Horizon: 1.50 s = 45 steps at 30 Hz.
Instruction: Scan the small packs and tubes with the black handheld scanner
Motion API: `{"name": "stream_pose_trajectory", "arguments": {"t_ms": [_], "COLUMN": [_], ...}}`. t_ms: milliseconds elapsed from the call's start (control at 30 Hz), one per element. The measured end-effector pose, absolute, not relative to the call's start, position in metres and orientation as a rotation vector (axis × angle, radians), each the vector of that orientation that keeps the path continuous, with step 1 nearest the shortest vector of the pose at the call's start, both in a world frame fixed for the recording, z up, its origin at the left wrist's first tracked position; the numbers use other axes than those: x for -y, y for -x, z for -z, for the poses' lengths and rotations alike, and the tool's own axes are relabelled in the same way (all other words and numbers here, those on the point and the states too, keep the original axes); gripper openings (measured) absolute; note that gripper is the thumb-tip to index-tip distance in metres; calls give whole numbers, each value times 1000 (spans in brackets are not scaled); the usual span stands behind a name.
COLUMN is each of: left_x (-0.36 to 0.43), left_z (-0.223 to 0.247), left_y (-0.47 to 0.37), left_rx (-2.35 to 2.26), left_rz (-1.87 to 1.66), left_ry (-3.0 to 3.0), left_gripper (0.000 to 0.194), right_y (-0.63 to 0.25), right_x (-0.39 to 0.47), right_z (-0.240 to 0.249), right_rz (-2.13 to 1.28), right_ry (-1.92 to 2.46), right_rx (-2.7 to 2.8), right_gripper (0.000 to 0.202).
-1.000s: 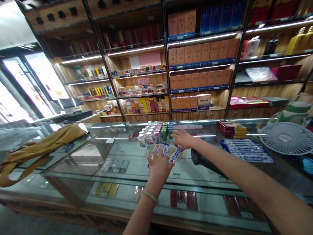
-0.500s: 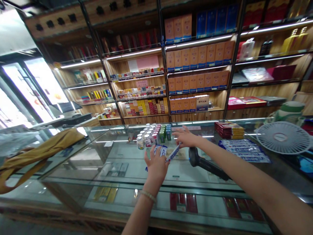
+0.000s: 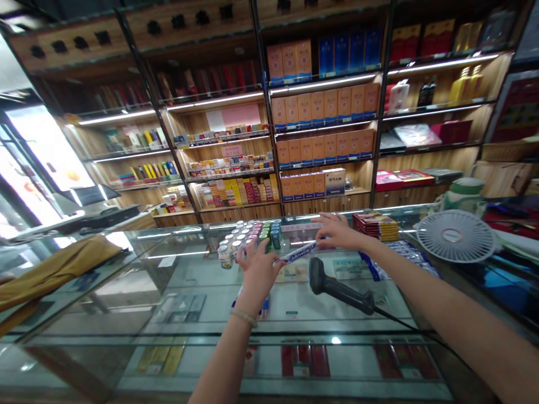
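Note:
A narrow blue-and-white packet (image 3: 297, 253) is stretched between my two hands above the glass counter. My left hand (image 3: 257, 272), with a beaded bracelet on its wrist, pinches the packet's left end. The fingers of my right hand (image 3: 336, 231) close on its right end. Below the packet lies a black handheld scanner (image 3: 339, 289) with its cable running right. Partly hidden under my left wrist is another blue-and-white item (image 3: 264, 308). Rows of small bottles and tins (image 3: 248, 235) stand just behind my left hand.
Red and yellow packs (image 3: 377, 226) are stacked right of my right hand, with blue-and-white packets (image 3: 400, 258) partly behind my forearm. A white fan (image 3: 457, 237) is further right. Brown cloth (image 3: 63, 266) lies on the glass counter (image 3: 185, 331) at left. Stocked shelves stand behind.
My left hand has moved off the blue-and-white packets and lower left. The narrow packet is now held more level between both hands. The view has shifted right.

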<state>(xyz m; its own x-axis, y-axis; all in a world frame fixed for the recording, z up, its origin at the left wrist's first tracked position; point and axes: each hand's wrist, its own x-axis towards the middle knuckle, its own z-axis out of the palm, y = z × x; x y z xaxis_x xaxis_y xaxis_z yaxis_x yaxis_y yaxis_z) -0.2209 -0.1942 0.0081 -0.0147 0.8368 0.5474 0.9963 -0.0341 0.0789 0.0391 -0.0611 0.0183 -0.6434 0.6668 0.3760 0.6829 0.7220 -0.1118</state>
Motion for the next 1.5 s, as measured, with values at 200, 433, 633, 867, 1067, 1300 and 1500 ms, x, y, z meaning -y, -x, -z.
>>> {"name": "stream_pose_trajectory", "arguments": {"t_ms": [200, 433, 633, 867, 1067, 1300, 1500], "left_x": [169, 138, 120, 100, 95, 100, 104], "left_z": [-19, -14, -18, -14, 8, 18, 18], "left_y": [199, 182, 180, 188, 186, 179, 176], "left_rx": [1886, 1787, 1693, 1486, 1428, 1309, 1260], "left_rz": [653, 673, 670, 666, 761, 824, 838], "left_ry": [2043, 2127, 2073, 2047, 2045, 2035, 2008], "left_gripper": [9, 8, 5, 5, 13, 34, 33], "right_y": [-81, -106, -99, -80, -78, -78, -74], "right_x": [63, 56, 48, 44, 46, 52, 55], "right_z": [-5, 13, 18, 24, 36, 40, 44], "right_rz": [127, 68, 105, 182, 133, 98, 76], "right_ry": [1065, 1141, 1153, 1217, 1286, 1252, 1242], "right_rx": [2404, 2274, 2126, 1953, 1916, 1923, 1916], "right_gripper": [23, 27, 28, 24, 25, 25, 26]}}
